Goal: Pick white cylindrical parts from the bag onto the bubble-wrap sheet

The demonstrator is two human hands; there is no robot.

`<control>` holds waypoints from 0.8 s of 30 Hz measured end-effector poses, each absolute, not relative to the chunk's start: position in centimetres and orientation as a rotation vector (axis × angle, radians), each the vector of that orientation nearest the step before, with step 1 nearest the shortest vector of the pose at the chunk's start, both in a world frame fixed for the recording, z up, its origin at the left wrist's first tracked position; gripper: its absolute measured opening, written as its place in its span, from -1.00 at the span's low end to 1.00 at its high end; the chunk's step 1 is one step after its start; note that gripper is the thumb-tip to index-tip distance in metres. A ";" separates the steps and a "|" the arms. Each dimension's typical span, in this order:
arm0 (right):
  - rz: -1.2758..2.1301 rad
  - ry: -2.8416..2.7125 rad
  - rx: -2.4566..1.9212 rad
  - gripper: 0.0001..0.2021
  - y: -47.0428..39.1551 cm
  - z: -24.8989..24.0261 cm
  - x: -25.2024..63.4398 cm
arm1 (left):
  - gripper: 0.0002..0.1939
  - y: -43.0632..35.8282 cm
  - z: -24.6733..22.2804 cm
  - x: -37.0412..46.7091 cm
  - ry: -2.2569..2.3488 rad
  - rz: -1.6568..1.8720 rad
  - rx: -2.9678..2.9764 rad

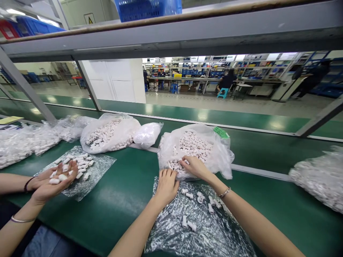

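White fittings [197, 141] fill one plastic bag [223, 157] on the green table [120, 192], at twelve o'clock from one clear sheet [171, 237] bearing about ten loose ones, some overlapping. One green label [221, 132], print too small to read, sits at the bag's two o'clock. The left hand [166, 185] rests at its eight o'clock; the right hand [194, 166] touches fittings inside. Whether either grips, I cannot tell. At the sheet's nine o'clock, a co-worker's two hands [48, 191] cup several fittings.
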State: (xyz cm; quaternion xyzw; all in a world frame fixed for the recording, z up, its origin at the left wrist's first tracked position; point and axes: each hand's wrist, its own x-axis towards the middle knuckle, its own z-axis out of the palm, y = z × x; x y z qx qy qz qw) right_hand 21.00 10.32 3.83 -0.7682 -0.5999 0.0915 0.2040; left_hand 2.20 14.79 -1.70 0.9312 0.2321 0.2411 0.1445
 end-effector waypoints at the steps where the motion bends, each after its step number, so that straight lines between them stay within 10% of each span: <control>1: 0.299 -1.655 -2.108 -0.67 10.1 4.2 21.2 | -0.79 14.8 -1.7 2.2 0.667 0.692 2.686; 10: 0.916 -1.689 -1.779 -0.60 3.8 7.6 19.1 | -0.82 14.7 -1.7 2.2 0.674 0.672 2.698; 24: 0.226 -2.341 -1.992 -0.86 0.6 6.4 14.7 | -0.85 13.5 -0.7 1.5 0.533 0.557 2.825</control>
